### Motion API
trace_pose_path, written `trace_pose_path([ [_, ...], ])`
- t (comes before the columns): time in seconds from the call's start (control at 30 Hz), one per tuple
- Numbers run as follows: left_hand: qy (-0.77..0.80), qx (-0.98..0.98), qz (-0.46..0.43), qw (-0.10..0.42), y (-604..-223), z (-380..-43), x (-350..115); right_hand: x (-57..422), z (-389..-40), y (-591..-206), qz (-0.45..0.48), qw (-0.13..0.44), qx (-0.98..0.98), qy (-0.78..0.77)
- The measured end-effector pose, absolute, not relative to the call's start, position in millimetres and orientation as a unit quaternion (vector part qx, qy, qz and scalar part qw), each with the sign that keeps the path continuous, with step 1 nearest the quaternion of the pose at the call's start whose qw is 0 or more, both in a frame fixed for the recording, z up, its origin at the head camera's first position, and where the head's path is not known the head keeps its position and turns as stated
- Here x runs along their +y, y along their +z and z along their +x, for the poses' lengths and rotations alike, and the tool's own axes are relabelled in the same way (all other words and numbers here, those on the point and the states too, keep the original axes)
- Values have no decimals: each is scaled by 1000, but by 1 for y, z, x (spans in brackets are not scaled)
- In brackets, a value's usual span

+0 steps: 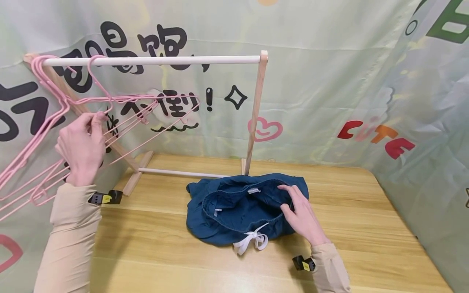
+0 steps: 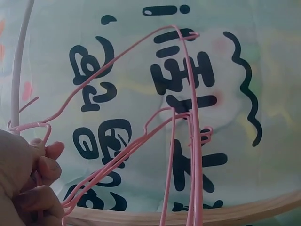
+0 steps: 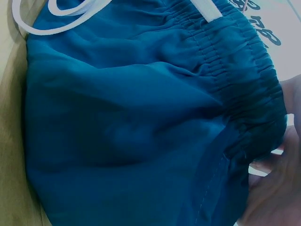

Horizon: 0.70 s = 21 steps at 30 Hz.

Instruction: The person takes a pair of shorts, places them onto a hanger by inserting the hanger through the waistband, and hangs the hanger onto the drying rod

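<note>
My left hand (image 1: 82, 142) grips a pink clothes hanger (image 1: 100, 83) just below its hook, close under the white rail. In the left wrist view the curled fingers (image 2: 40, 197) wrap the hanger's neck. Below me on the table lie dark blue shorts (image 1: 209, 228), their elastic waistband facing up and spread into an oval. White drawstrings (image 1: 253, 240) are tied in a bow at the front. My right hand (image 1: 300, 213) is at the waistband's right side, thumb and forefinger apart and reaching over into the opening. The right wrist view shows the gathered waistband (image 3: 254, 94) beside that hand.
A garment rack has a white top rail (image 1: 176, 60) and wooden legs (image 1: 255, 114). Several more pink hangers (image 1: 47, 118) hang at its left end. The wooden table (image 1: 366, 228) extends to the right, and a printed curtain (image 1: 311, 81) hangs behind.
</note>
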<state>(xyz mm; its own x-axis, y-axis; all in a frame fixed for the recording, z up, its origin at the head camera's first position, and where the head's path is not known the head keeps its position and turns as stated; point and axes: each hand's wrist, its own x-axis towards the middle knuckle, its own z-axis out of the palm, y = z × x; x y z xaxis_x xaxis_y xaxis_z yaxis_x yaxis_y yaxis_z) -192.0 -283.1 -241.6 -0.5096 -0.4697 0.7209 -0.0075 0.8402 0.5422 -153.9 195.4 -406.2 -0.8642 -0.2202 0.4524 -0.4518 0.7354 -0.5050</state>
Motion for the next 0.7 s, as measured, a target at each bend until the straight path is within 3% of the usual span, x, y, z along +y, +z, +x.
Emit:
trace_pose_path([
  [0.7,-288,-812,153,483,-234,-186,-279,196,-156,-408,189,189,-910,317],
])
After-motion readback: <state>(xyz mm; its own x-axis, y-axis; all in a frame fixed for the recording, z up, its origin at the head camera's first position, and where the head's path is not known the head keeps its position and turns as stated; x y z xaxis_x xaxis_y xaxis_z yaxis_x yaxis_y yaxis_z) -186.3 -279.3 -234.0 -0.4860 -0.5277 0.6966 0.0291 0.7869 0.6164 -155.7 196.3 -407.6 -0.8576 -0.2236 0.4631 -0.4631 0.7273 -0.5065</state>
